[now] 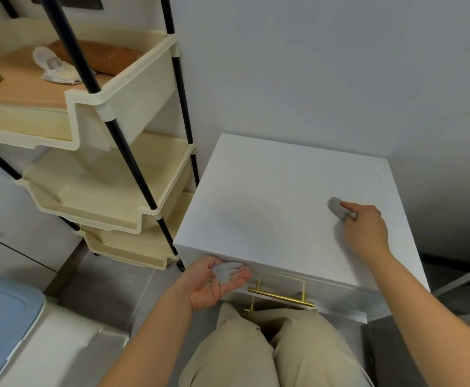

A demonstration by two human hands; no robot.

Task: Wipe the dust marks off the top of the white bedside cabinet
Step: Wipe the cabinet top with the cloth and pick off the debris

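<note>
Head view: cream shelf rack [122, 113] beside cabinet [270, 196].

Under the right hand [366, 229] the cabinet top [278, 202] looks matt white, smooth, with a faint speckle. That hand presses a small grey wad [337, 208], soft like cloth or tissue, on it. The left hand [214, 280], palm up, holds a pale, fluffy clump [228, 270]. Just beside it, 2 drawer handles [281, 296] look like brushed brass metal. Left of both hands, the shelf trays [122, 101] are glossy cream plastic on black poles [133, 166], apparently metal.
</note>
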